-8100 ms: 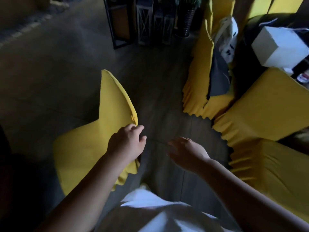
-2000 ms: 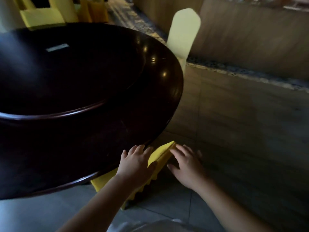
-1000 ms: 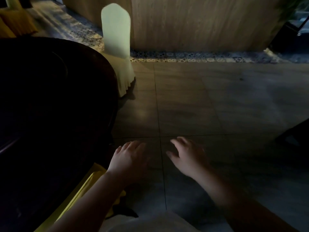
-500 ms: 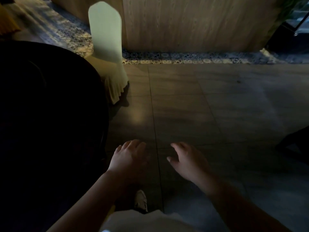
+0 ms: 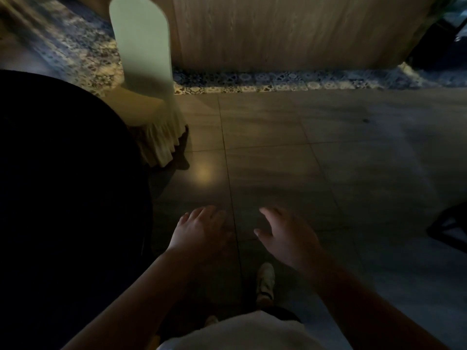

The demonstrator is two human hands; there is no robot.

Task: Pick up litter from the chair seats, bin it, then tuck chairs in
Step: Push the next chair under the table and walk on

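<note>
Beside the table (image 5: 63,198), chair (image 5: 149,102) upright, backrest vertical.

The person is wearing a white top (image 5: 252,332) with bare, sleeveless-looking forearms showing. A pale sneaker (image 5: 265,280) is covering one foot, and dark shorts or trousers (image 5: 283,313) are edging out beneath the top.

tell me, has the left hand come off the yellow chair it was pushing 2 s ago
Yes. The left hand now hangs open over the floor tiles, right of the dark table edge, touching nothing; that yellow chair is no longer visible.
</note>
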